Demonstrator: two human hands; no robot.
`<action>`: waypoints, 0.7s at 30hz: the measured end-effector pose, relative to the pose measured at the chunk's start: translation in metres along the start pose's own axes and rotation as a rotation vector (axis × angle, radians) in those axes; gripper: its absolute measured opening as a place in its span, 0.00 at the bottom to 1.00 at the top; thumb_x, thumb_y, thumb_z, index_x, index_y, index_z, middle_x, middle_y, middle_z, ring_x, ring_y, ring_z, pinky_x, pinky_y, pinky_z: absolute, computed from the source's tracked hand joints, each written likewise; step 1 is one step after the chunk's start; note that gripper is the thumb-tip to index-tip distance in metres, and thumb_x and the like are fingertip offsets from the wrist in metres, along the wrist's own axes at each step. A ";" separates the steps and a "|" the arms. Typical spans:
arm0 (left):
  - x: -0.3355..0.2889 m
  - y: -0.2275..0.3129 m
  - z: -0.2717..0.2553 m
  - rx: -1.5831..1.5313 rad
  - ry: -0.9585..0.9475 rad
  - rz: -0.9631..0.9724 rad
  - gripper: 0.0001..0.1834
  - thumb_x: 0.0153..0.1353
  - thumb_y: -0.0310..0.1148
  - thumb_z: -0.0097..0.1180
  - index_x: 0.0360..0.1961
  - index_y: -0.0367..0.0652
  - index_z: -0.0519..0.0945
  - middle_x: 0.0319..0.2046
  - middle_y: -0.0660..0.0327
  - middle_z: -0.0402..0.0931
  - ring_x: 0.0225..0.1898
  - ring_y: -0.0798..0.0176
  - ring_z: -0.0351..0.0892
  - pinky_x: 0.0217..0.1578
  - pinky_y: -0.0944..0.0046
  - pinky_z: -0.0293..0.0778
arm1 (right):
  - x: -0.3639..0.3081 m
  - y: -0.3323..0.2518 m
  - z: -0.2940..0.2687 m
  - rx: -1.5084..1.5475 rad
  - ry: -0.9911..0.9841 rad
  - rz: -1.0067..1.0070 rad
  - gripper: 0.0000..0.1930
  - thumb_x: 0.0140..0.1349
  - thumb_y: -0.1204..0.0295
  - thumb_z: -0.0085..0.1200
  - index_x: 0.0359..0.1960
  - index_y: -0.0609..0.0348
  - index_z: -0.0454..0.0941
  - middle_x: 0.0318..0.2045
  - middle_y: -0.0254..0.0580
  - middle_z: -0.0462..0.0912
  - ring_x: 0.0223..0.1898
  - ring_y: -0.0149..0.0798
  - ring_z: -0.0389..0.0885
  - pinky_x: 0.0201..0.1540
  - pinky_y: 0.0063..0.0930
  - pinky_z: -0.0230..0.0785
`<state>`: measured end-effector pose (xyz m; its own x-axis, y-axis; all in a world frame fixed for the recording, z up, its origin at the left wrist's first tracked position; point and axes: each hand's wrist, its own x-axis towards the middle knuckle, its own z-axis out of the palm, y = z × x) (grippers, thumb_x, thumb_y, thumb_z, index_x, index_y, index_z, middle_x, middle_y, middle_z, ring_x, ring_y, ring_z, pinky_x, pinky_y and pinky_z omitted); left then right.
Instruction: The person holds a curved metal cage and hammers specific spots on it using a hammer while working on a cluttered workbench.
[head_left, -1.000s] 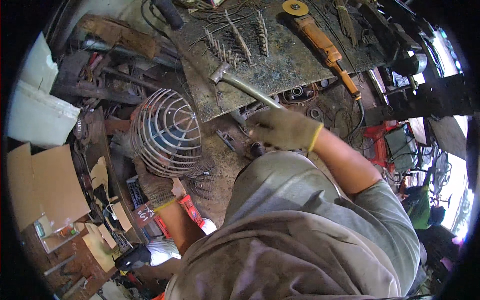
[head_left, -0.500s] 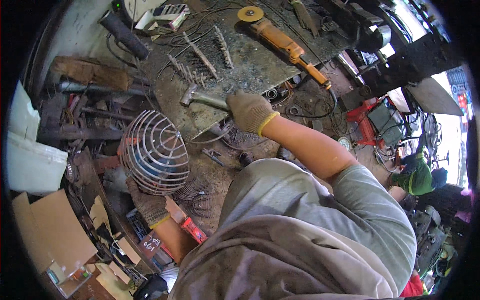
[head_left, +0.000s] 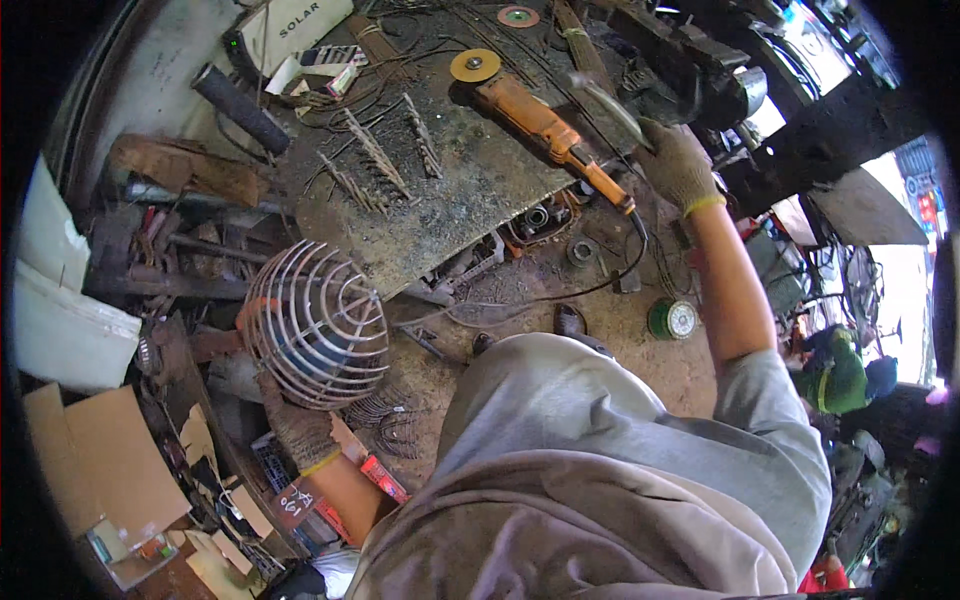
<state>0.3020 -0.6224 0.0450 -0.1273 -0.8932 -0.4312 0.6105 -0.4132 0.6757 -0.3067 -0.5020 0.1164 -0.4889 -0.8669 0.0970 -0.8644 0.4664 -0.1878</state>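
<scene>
My left hand, in a brown knit glove, grips a domed metal wire cage by its lower edge; most of those fingers are hidden by the bars. The cage lies tilted, its curved ribs facing right, with something blue and orange showing through them. My right hand, gloved the same way, is closed around the handle of a hammer held over the right part of the metal-topped workbench. The hammer looks blurred, its head pointing up and left. An orange angle grinder with a yellow disc lies left of it.
Several rough metal rods lie on the bench beside black cables. A dark pipe leans at the upper left. Cardboard is stacked at the lower left. On the floor stands a green spool. A person in green is at the far right.
My right hand has carried the hammer up and right, away from near the cage to past the grinder. My left hand stays on the cage. The view has shifted slightly.
</scene>
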 end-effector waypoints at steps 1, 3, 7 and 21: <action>-0.007 -0.007 0.020 0.030 0.041 0.022 0.36 0.64 0.55 0.52 0.67 0.45 0.64 0.69 0.53 0.60 0.67 0.45 0.60 0.66 0.41 0.59 | 0.012 0.015 0.006 0.013 0.005 -0.016 0.23 0.61 0.63 0.53 0.58 0.56 0.73 0.45 0.59 0.82 0.50 0.58 0.79 0.55 0.47 0.70; -0.026 -0.021 0.052 0.022 0.088 -0.005 0.36 0.65 0.56 0.49 0.67 0.44 0.66 0.68 0.54 0.63 0.66 0.46 0.63 0.65 0.43 0.63 | 0.030 0.036 0.030 -0.015 -0.076 0.035 0.22 0.61 0.62 0.53 0.57 0.54 0.74 0.48 0.58 0.81 0.51 0.57 0.79 0.55 0.48 0.70; -0.031 -0.040 0.043 -0.075 0.131 0.074 0.33 0.62 0.49 0.58 0.65 0.46 0.68 0.66 0.53 0.63 0.66 0.47 0.62 0.65 0.42 0.61 | 0.053 0.063 0.083 -0.111 -0.008 -0.007 0.22 0.61 0.60 0.54 0.57 0.47 0.75 0.48 0.56 0.78 0.52 0.55 0.78 0.53 0.46 0.73; -0.075 -0.063 0.006 -0.129 0.057 0.257 0.31 0.63 0.45 0.58 0.64 0.42 0.69 0.62 0.55 0.70 0.63 0.53 0.67 0.65 0.50 0.62 | 0.117 -0.105 0.062 0.009 -0.342 -0.088 0.47 0.50 0.46 0.64 0.67 0.59 0.59 0.57 0.65 0.74 0.59 0.62 0.73 0.61 0.46 0.66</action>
<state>0.2684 -0.5308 0.0386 0.0865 -0.9528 -0.2909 0.7116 -0.1453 0.6874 -0.2656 -0.6629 0.0864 -0.3441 -0.9130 -0.2193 -0.8996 0.3874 -0.2016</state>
